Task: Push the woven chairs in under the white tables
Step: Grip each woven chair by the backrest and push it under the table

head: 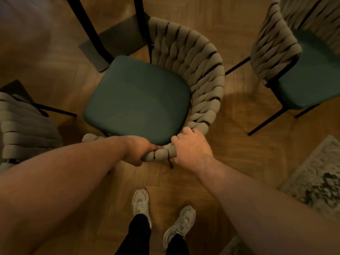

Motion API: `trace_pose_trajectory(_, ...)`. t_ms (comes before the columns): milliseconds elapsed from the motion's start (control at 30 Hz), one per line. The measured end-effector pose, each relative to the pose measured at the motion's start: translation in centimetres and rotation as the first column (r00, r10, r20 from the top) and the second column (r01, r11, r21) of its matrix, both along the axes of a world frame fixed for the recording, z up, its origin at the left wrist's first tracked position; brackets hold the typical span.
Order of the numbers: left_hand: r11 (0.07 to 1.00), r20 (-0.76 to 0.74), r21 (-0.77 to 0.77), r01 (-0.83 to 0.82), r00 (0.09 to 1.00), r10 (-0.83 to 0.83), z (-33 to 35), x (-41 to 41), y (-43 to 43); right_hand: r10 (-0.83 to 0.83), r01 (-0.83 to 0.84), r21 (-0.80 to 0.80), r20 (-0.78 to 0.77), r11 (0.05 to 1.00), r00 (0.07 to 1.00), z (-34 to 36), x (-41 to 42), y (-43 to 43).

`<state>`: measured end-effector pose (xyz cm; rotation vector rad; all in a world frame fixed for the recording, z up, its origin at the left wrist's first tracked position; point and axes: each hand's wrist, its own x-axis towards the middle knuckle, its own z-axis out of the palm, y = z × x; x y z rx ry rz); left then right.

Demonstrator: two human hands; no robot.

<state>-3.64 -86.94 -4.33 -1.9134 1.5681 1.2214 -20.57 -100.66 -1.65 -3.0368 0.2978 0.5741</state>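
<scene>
1. While both hands grip the backrest of the middle woven chair point(193, 74), the left-hand chair point(24, 129) stands close on that chair's left; a push that veers that way could knock the two together.
2. Beyond the middle chair's green seat point(136, 100) stand the counter legs point(88, 28), with a dark foot plate point(117, 39) touching or just short of the seat's far edge. The white top is out of view, so I cannot tell how far under it the seat sits; a crooked push could jam the seat or the chair's legs against that base.
3. Left hand point(139, 151) is closed over the woven rim at the near side of the middle chair, fingers wrapped under; a fast shove could trap those fingers if the back meets the counter edge.
4. Right hand point(191, 146) is clamped on the same rim just beside it. Both hands sit close together, so uneven pressure may spin the chair.
5. Right of the middle chair, the right-hand chair point(298, 67) and a rug point(316, 173) lie near; a swing that way risks a bump.
</scene>
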Motion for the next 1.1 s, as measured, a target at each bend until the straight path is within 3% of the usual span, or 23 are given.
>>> trace_pose_trajectory(133,0.998,0.056,0.031,-0.053,0.997,0.052,0.9,3.7,2.1,-0.020,0.016,0.157,0.026,0.987,0.999,1.0,1.2,-1.3)
trace_pose_trajectory(300,0.991,0.234,0.093,-0.098,0.969,0.073,1.8,7.7,2.2,-0.173,0.176,0.026,-0.082,0.984,0.981,1.4,2.7,-6.1)
trace_pose_trajectory(400,0.977,0.324,0.087,-0.196,0.933,0.158,2.2,7.6,1.6,-0.181,0.181,0.007,-0.035,0.983,0.983,1.0,4.2,-5.5)
trace_pose_trajectory(533,0.901,0.151,-0.283,-0.328,0.913,0.380,1.4,3.2,0.4,-0.165,0.165,-0.061,0.007,0.984,0.986,1.2,5.2,-4.8)
trace_pose_trajectory(633,0.821,0.059,-0.410,-0.398,0.887,0.459,0.6,0.4,-0.8,-0.149,0.145,-0.115,-0.028,0.983,0.988,1.8,6.1,-4.4)
trace_pose_trajectory(733,0.809,0.101,-0.391,-0.438,0.853,0.511,0.2,1.1,0.4,-0.110,0.100,-0.134,-0.068,0.986,0.992,2.1,6.7,-3.0)
trace_pose_trajectory(833,0.845,0.126,-0.359,-0.397,0.876,0.465,-0.2,2.9,3.1,-0.039,0.030,-0.122,-0.076,0.992,0.996,1.6,7.2,-1.7)
trace_pose_trajectory(1000,0.871,0.145,-0.327,-0.366,0.892,0.429,0.3,7.6,7.1,0.001,0.005,0.135,-0.049,0.991,0.999,0.3,10.4,-1.1)
trace_pose_trajectory(1100,0.870,0.131,-0.272,-0.410,0.880,0.456,0.2,10.8,9.3,-0.013,0.016,0.027,-0.105,1.000,0.994,-0.8,12.6,-3.8)
